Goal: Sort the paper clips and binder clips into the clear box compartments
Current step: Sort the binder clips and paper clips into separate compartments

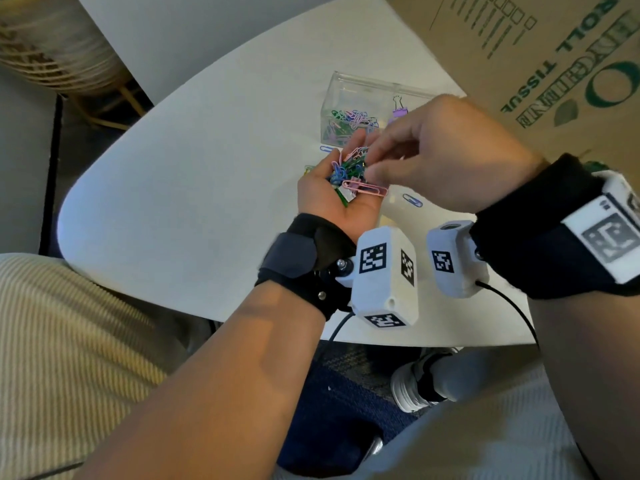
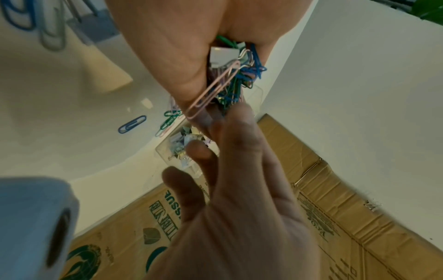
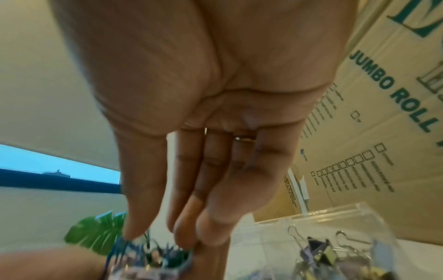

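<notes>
My left hand [image 1: 337, 168] is palm up over the white table [image 1: 207, 168], cupped round a pile of coloured clips [image 1: 348, 173]. A long pink paper clip [image 1: 365, 189] and a white binder clip [image 2: 221, 55] lie in the pile. From the right, my right hand [image 1: 374, 161] reaches over it. Its thumb and fingertips [image 3: 185, 236] touch the top of the pile [image 3: 148, 253], slightly spread. Just behind stands the clear box [image 1: 367, 86]. Paper clips [image 1: 348, 121] fill its left compartment and a purple binder clip [image 1: 398, 109] its right one.
Loose blue paper clips lie on the table, one [image 1: 412, 200] under my right hand and one [image 1: 327, 148] beside the box. A large cardboard box [image 1: 519, 46] stands against the table's far right. A beige cushion [image 1: 52, 341] sits at the near left.
</notes>
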The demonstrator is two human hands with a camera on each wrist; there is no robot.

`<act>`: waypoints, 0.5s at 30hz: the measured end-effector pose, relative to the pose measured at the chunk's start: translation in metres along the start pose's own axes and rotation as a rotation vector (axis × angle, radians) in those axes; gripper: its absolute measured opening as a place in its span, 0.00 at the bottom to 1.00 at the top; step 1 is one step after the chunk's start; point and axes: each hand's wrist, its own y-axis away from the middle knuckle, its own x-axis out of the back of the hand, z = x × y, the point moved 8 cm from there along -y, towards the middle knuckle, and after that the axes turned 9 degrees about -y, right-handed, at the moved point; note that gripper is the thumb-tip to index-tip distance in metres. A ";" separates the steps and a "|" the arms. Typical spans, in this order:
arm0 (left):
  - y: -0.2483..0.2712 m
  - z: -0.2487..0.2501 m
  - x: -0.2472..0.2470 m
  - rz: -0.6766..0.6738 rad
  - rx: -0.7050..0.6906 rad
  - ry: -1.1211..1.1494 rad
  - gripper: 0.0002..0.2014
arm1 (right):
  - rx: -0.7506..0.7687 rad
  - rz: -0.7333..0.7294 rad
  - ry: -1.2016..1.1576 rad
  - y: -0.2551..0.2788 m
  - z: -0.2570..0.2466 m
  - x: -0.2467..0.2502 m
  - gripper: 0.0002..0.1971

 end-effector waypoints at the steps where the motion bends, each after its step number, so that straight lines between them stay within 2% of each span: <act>1: 0.001 -0.001 -0.001 -0.009 0.006 0.002 0.18 | -0.012 -0.010 0.094 0.000 0.001 -0.003 0.05; 3: 0.002 -0.003 -0.002 -0.003 0.023 0.006 0.18 | -0.018 -0.037 0.222 0.001 0.000 -0.013 0.07; 5: 0.003 -0.005 0.000 0.000 0.038 -0.005 0.18 | 0.018 -0.062 0.252 0.000 -0.005 -0.022 0.06; 8: 0.003 -0.005 0.003 0.003 0.047 -0.007 0.18 | 0.006 -0.065 0.163 0.000 -0.003 -0.023 0.04; 12: 0.002 -0.003 0.003 -0.005 0.021 -0.007 0.17 | -0.052 0.012 -0.017 -0.002 0.002 -0.012 0.03; 15: 0.003 -0.005 0.001 -0.005 0.011 0.000 0.18 | -0.067 0.046 0.033 -0.003 0.004 -0.005 0.04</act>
